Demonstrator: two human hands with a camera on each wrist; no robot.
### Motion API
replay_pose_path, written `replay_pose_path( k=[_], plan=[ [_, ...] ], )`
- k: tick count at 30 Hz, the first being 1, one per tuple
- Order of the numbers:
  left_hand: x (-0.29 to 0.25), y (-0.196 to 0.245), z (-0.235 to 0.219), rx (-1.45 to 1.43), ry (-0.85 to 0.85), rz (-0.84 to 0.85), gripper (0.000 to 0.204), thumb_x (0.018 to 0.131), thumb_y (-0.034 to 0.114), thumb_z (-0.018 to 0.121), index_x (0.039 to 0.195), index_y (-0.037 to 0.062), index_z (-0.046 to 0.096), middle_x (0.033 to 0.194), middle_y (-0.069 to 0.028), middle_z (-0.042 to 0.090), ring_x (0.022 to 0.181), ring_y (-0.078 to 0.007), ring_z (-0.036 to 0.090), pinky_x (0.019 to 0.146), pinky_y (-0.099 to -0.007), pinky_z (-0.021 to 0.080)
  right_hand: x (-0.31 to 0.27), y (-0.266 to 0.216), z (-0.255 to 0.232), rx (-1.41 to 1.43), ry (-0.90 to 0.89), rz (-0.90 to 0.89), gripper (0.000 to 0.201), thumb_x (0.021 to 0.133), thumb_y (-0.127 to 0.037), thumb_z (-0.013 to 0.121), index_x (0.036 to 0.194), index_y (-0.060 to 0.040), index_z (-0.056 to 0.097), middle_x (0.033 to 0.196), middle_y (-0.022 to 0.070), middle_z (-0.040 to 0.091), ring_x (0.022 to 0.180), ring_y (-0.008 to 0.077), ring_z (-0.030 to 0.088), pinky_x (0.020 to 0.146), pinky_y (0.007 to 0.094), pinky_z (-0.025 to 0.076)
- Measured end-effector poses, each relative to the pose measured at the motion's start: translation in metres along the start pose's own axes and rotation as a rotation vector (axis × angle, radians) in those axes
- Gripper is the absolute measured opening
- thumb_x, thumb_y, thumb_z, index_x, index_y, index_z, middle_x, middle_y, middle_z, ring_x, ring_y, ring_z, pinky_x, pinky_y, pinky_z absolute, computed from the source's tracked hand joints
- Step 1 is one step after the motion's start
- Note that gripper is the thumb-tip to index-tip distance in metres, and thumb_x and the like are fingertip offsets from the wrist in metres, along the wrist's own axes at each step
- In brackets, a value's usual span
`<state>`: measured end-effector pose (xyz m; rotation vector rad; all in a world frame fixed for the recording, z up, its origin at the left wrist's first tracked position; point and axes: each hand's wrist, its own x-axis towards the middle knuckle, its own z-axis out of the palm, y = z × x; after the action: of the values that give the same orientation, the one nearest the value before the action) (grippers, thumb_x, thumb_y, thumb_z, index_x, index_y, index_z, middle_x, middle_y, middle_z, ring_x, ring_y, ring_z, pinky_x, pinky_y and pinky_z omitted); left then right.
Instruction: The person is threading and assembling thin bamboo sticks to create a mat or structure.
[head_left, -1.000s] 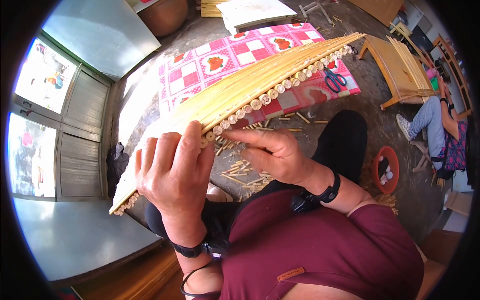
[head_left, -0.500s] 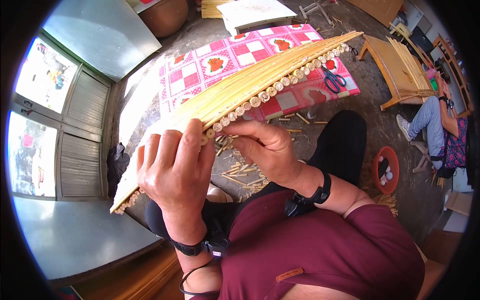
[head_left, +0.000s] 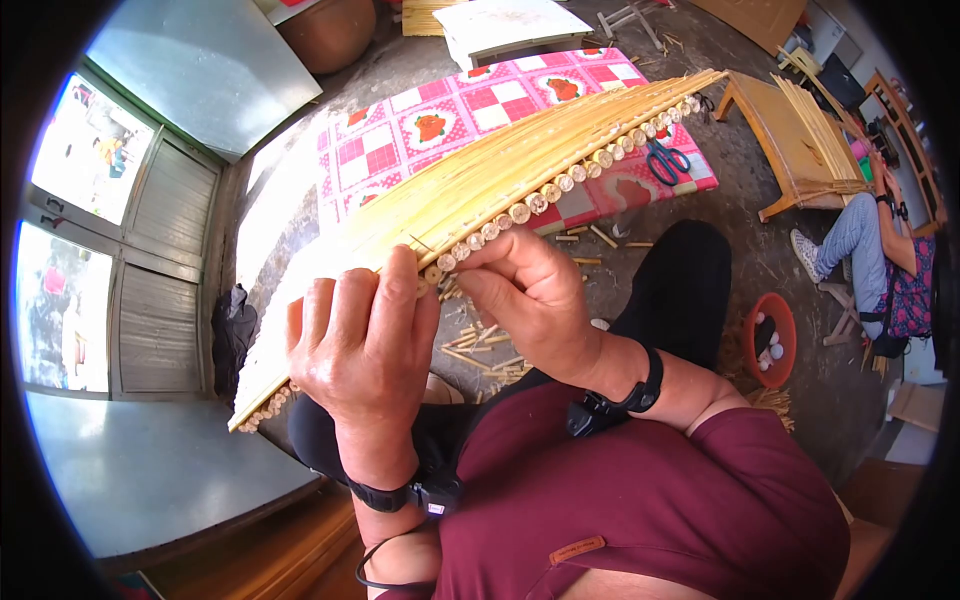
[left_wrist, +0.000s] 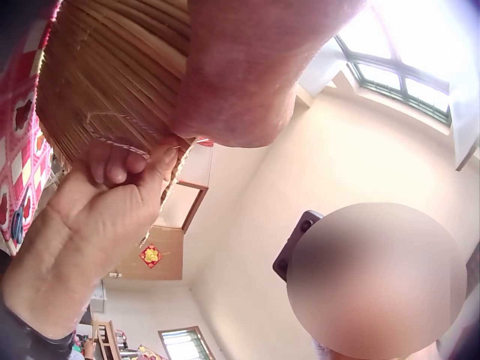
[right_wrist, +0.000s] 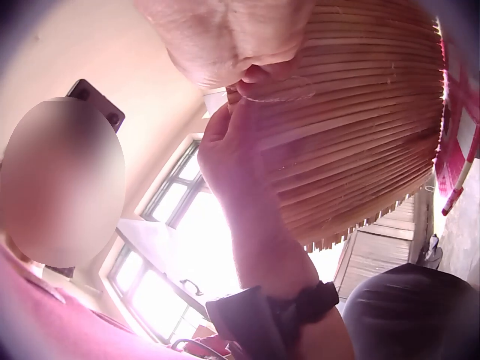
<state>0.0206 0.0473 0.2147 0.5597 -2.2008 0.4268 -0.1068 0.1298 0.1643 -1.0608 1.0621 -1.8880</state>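
A mat of pale dried stalks (head_left: 480, 172) slants across the front of the head view, its round cut ends (head_left: 537, 203) in a row along the near edge. My left hand (head_left: 355, 335) grips that edge, fingers over the upper face and thumb beneath. A thin dark needle (head_left: 421, 244) shows above the stalks just beyond the left fingertips. Close under the edge, my right hand (head_left: 530, 300) has curled fingers and pinches near the needle's line; the grip itself is hidden. In the left wrist view a thread (left_wrist: 124, 144) loops over the mat beside the right fingers.
Behind the mat stands a table with a pink checked cloth (head_left: 490, 80) and dark scissors (head_left: 664, 162). Short cut stalks (head_left: 480, 345) litter the floor. An orange bowl (head_left: 771, 340) sits at the right, and another person (head_left: 880, 250) sits farther off beside a wooden table (head_left: 780, 140).
The needle has come into view above the mat. The mat's near edge and my left hand have shifted slightly right. My right fingers have curled in more and lie closer to the left hand.
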Motion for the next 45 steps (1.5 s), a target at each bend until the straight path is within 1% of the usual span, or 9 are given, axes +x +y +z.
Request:
replay_pose_path(
  k=[6,10,17,21,24,25,28,33,45],
  plan=[
    [-0.024,-0.002,0.028,0.030,-0.037,-0.025,0.029,0.071,0.018,0.075,0.100,0.0155,0.069,0.075,-0.0003,0.055,0.069,-0.0198,0.056,0.064,-0.0346,0.044,-0.002,0.002,-0.013,0.076,-0.073,0.185,0.021,0.098,-0.005,0.046,0.118,0.0011,0.045,0.102,0.0124,0.063,0.089,0.0171,0.065,0.072,0.0273,0.054],
    [-0.080,-0.013,0.094,0.003,-0.123,-0.074,0.032,0.069,0.020,0.077,0.100,0.0181,0.069,0.081,0.0012,0.059,0.078,-0.0197,0.058,0.071,-0.0354,0.045,-0.003,0.027,-0.060,-0.742,-0.293,0.497,0.023,0.093,-0.010,0.052,0.113,0.0005,0.058,0.087,0.0104,0.069,0.081,0.0144,0.068,0.068,0.0294,0.055],
    [-0.159,-0.024,0.166,-0.074,-0.365,-0.196,0.036,0.071,0.019,0.076,0.105,0.0143,0.063,0.104,-0.0012,0.058,0.097,-0.0252,0.055,0.081,-0.0409,0.044,-0.014,0.094,-0.080,-0.935,-0.220,0.187,0.013,0.087,-0.007,0.061,0.097,-0.0028,0.068,0.074,0.0081,0.068,0.065,0.0141,0.066,0.060,0.0282,0.051],
    [-0.178,-0.018,0.144,-0.239,-0.258,-0.488,0.026,0.084,0.026,0.070,0.100,0.0058,0.063,0.089,-0.0072,0.060,0.083,-0.0243,0.058,0.074,-0.0365,0.046,0.009,0.119,-0.085,-0.938,-0.106,-0.091,0.012,0.084,-0.005,0.064,0.095,-0.0042,0.068,0.083,0.0110,0.068,0.075,0.0241,0.066,0.067,0.0327,0.052],
    [-0.170,-0.017,0.136,-0.868,-0.954,-1.355,0.035,0.092,0.039,0.063,0.099,0.0054,0.064,0.085,-0.0061,0.062,0.074,-0.0167,0.059,0.063,-0.0305,0.047,0.023,0.147,-0.083,-1.017,-0.148,-0.238,0.011,0.080,-0.009,0.067,0.091,-0.0076,0.068,0.088,0.0081,0.068,0.084,0.0271,0.065,0.072,0.0360,0.051],
    [-0.194,-0.022,0.154,-1.173,-0.983,-1.494,0.047,0.094,0.051,0.056,0.098,0.0044,0.063,0.086,-0.0047,0.064,0.071,-0.0114,0.060,0.058,-0.0266,0.046,0.027,0.155,-0.082,-1.047,-0.177,-0.288,0.012,0.078,-0.009,0.068,0.090,-0.0087,0.068,0.088,0.0063,0.068,0.086,0.0258,0.064,0.074,0.0358,0.050],
    [-0.201,-0.011,0.176,-1.549,-0.597,-1.724,0.050,0.098,0.054,0.045,0.103,0.0073,0.063,0.090,-0.0046,0.066,0.077,-0.0130,0.062,0.068,-0.0294,0.049,0.036,0.171,-0.073,-1.197,-0.328,-0.409,0.017,0.073,-0.008,0.072,0.088,-0.0098,0.067,0.089,0.0024,0.063,0.087,0.0235,0.060,0.077,0.0354,0.047],
    [-0.197,-0.003,0.200,-1.765,-0.287,-1.783,0.028,0.092,0.034,0.065,0.104,0.0086,0.062,0.087,-0.0034,0.065,0.079,-0.0141,0.062,0.071,-0.0306,0.050,0.041,0.191,-0.072,-1.212,-0.368,-0.472,0.011,0.072,-0.013,0.070,0.082,-0.0134,0.064,0.085,-0.0010,0.060,0.085,0.0202,0.058,0.076,0.0349,0.043],
    [-0.182,0.009,0.197,-1.526,-0.086,-1.698,0.028,0.089,0.027,0.069,0.095,-0.0002,0.065,0.083,-0.0062,0.067,0.066,-0.0106,0.059,0.064,-0.0249,0.048,0.068,0.132,-0.018,-0.794,-0.353,-0.862,0.005,0.078,-0.007,0.067,0.081,-0.0079,0.063,0.083,0.0058,0.065,0.065,0.0161,0.056,0.055,0.0296,0.045]
  ],
)
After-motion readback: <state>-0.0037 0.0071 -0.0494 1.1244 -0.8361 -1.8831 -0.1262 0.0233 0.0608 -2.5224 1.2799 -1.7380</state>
